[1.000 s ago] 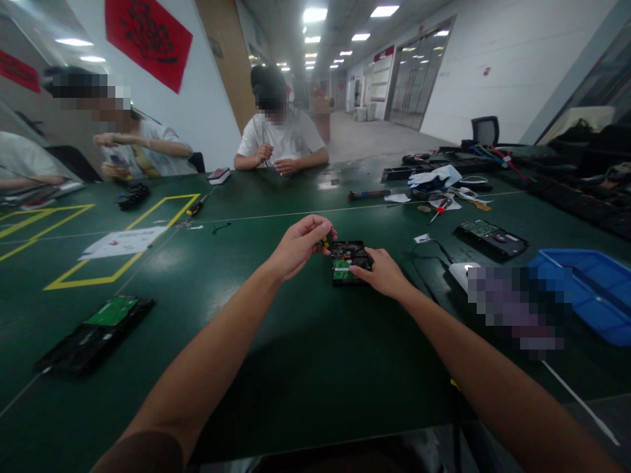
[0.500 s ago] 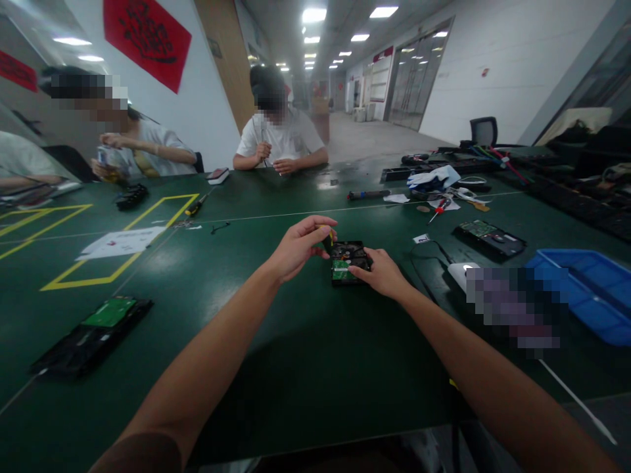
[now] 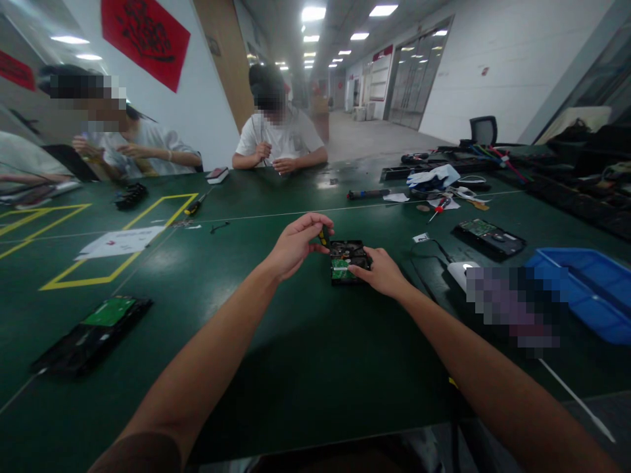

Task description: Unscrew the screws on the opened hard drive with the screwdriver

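In the middle of the green table lies a hard drive [image 3: 341,269] with a green circuit board showing. My right hand [image 3: 385,273] grips its right side, the thumb resting on top. My left hand [image 3: 298,246] is closed around the handle of a black and yellow screwdriver [image 3: 324,236] at the drive's upper left corner. The screwdriver's tip is too small to make out. Another drive in a black tray [image 3: 93,335] with a green board lies to the left of my left arm, and a further hard drive [image 3: 489,238] lies at the right.
At the right are a blue bin [image 3: 586,289], a white device [image 3: 459,270] with a cable, and a red-tipped screwdriver [image 3: 438,211]. A yellow-black screwdriver [image 3: 196,205] and paper [image 3: 118,243] lie at the left. Two people sit across the table [image 3: 315,368]; part of another shows far left.
The screwdriver in my left hand has turned and shifted slightly left. My right hand and the hard drive stay put. The person at the left across the table has moved their hands.
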Tool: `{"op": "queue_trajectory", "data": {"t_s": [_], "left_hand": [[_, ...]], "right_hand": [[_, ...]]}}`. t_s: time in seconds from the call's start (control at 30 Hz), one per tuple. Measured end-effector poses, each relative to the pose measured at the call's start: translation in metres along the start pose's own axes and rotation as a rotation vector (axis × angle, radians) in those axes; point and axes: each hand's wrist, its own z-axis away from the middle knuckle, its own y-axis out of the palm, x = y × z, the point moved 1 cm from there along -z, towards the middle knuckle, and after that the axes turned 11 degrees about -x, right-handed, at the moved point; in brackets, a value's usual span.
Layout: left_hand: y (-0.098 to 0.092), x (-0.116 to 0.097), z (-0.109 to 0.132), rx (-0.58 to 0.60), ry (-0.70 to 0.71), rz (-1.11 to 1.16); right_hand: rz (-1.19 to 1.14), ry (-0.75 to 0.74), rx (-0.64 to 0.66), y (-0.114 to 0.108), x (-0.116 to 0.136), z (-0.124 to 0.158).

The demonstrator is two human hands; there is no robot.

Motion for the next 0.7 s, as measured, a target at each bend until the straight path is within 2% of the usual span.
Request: {"op": "queue_trajectory", "data": {"t_s": [0.33,0.7], "left_hand": [[-0.0007,0.004,-0.0019,-0.043,0.043,-0.136],[0.0043,0.0013,0.0012,0.024,-0.073,0.059]], "right_hand": [[0.005,0.016,-0.008,0.0011,-0.0017,-0.0003],[-0.002,0.022,-0.008,-0.0013,0.0012,0.0001]]}}
